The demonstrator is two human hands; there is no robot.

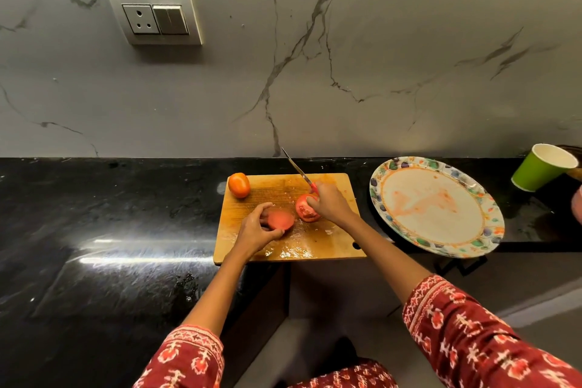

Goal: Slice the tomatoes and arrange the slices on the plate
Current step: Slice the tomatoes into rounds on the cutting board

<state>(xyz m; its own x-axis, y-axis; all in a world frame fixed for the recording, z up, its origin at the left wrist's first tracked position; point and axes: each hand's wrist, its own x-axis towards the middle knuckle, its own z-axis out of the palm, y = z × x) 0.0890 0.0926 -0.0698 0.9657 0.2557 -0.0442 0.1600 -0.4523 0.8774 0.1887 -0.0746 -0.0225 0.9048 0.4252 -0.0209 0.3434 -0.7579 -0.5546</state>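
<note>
On the wooden cutting board (330, 239) lie two tomato halves. My left hand (256, 230) holds the left tomato half (281, 219), its flat cut face turned up. My right hand (329, 202) grips a red-handled knife (299, 172) with the blade pointing up and away toward the wall, and its fingers also touch the right tomato half (306, 208), whose seedy cut face shows. A whole tomato (239, 185) sits at the board's far left corner. The flower-rimmed plate (472, 246) to the right holds only juice smears.
A green paper cup (540, 168) leans at the far right beside the plate. The black stone counter (110, 214) runs left of the board. A marble wall with a socket (156, 17) stands behind. The board's front edge overhangs the counter edge.
</note>
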